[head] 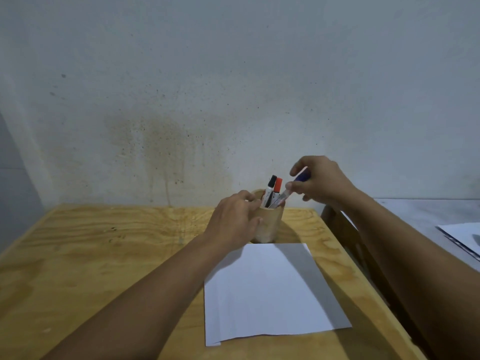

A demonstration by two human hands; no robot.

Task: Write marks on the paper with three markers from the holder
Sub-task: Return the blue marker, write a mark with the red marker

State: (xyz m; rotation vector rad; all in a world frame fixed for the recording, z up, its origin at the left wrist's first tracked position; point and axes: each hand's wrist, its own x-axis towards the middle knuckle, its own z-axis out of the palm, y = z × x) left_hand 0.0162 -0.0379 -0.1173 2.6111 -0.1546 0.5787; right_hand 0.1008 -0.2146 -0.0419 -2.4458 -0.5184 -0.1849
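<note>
Left hand [237, 220] wrapped around the wooden holder [270, 224], steadying it, likely to stop tipping as a marker comes out. Right hand [320, 181] pinched shut on the blue-capped marker [294, 185], slanted, lower end at the holder's rim, whether leaving or entering impossible to tell. Spread across the plywood table [91, 255], just in front of the holder: the white paper [270, 289], blank, no marks visible. Upright in the holder, touching side by side: black-capped marker [271, 189] and red-capped marker [277, 187], apparently untouched.
</note>
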